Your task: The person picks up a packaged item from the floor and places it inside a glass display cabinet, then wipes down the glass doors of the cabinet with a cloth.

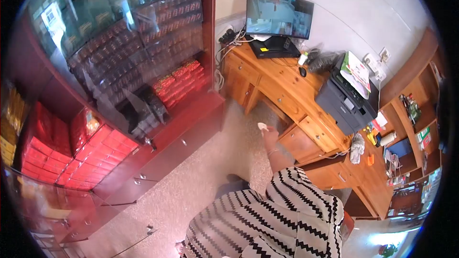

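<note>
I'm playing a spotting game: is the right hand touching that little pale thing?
Touching. The head view shows the right hand gripping the little pale thing, which pokes out beyond it.

Right forearm (280,159): bare, extended forward and directed toward 11 o'clock. Right hand (270,134): located at the forearm's far end; fingers bent, closed in a pinch grip. Left hand (180,247): only a small part visible, at 7 o'clock; finger position indeterminable.

On my feed, a white wall (382,14) backs the wooden counter (283,80); I see a red, glass-fronted cabinet (191,120) left, speckled floor (191,179) between them.
</note>
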The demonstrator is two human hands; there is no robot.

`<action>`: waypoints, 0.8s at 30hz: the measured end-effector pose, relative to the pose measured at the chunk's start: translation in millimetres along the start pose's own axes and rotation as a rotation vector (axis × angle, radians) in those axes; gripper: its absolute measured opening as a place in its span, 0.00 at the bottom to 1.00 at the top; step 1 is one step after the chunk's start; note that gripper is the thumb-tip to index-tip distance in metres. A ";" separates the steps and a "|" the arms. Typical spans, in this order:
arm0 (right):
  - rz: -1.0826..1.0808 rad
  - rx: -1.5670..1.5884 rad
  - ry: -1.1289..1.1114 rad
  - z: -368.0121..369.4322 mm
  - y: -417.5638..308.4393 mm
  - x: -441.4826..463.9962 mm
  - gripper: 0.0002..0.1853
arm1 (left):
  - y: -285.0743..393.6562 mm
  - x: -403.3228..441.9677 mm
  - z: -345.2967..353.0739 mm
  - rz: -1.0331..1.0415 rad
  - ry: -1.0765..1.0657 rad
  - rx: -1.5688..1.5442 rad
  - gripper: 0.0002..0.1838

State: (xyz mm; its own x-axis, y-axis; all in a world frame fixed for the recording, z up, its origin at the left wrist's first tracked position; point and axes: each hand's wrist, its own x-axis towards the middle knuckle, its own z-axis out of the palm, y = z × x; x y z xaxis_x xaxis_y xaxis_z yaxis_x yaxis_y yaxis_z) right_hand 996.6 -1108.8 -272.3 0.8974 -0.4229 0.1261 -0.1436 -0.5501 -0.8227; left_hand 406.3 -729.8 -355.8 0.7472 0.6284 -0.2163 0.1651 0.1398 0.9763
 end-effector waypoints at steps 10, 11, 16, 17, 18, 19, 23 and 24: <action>0.104 0.315 -0.717 54.4 -227.1 67.1 0.19 | 69.0 -30.0 232.0 -0.217 0.971 -0.020 0.25; 0.009 0.297 -0.826 81.1 -249.0 45.0 0.19 | 80.7 -29.5 244.7 -0.284 0.971 0.008 0.36; -0.401 0.200 -1.206 104.6 -249.3 -45.7 0.17 | 28.6 7.8 266.8 -0.479 0.846 0.328 0.35; -0.454 0.202 -1.232 101.2 -236.0 -60.2 0.16 | 65.0 18.3 268.9 -0.455 0.814 0.499 0.34; -0.503 0.202 -1.251 93.1 -222.9 -65.4 0.16 | 89.3 20.7 278.1 -0.437 0.765 0.670 0.34; -0.553 0.205 -1.259 87.9 -213.3 -68.8 0.16 | 110.5 24.0 284.9 -0.430 0.754 0.619 0.33; -0.760 0.260 -1.243 74.6 -172.3 -64.4 0.14 | 103.0 45.8 296.6 -0.382 0.722 0.621 0.31; -0.805 0.274 -1.237 72.0 -162.3 -64.1 0.14 | 104.3 48.8 296.0 -0.386 0.715 0.673 0.30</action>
State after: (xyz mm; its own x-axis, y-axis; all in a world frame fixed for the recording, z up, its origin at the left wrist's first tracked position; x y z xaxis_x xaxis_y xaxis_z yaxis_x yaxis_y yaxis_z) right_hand 992.4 -940.5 -186.8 0.4921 0.8552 0.1629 0.5013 -0.1254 -0.8562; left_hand 650.5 -911.0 -264.3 0.0507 0.9673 -0.2485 0.7978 0.1105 0.5927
